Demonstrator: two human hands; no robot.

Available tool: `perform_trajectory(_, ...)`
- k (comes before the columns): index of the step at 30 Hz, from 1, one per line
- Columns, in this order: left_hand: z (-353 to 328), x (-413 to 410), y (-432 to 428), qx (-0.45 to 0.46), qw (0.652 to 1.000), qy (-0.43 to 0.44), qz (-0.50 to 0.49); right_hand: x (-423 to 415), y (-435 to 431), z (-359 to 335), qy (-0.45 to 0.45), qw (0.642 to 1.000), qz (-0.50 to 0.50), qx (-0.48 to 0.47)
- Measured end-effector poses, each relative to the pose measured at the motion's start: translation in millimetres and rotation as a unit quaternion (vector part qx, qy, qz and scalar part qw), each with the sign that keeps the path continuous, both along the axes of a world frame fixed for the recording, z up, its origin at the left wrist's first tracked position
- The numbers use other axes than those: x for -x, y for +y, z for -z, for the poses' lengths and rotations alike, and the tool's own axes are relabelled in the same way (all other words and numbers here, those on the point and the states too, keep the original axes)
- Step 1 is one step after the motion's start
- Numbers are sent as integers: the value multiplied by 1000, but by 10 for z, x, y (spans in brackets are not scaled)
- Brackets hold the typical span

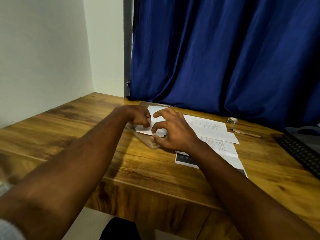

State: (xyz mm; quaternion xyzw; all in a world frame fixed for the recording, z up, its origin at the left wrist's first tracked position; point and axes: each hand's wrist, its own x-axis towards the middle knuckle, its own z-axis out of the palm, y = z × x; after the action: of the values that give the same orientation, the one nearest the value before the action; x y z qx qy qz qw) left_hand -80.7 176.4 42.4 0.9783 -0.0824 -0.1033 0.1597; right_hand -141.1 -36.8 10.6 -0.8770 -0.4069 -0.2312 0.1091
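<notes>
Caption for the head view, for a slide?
Left hand pinches a white sheet on a wooden desk; right hand touches it with arched fingers, blue curtain behind.

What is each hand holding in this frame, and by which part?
Left hand pinches the white sheet at its near left edge. Right hand sets arched fingers on the sheet's near corner; a grip cannot be told.

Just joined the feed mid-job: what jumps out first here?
Both bare hands meet mid-desk: the left hand pinches a small white sheet of paper lying on a clear plastic board, while the right hand arches over it, fingertips down. Behind them hangs a deep blue curtain. Printed white pages lie to the right on the wooden desk.
</notes>
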Motion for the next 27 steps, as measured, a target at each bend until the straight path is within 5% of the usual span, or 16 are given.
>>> perform_trajectory(9,19,52,19,72,996,-50,13,18,294,142,46,968,229,90)
perform_trajectory(21,68,114,38,92,988,-121,29,-54,417,260,-16,973,226,49)
perform_trajectory(27,70,110,72,73,990,-120,31,57,255,169,-120,981,130,-85)
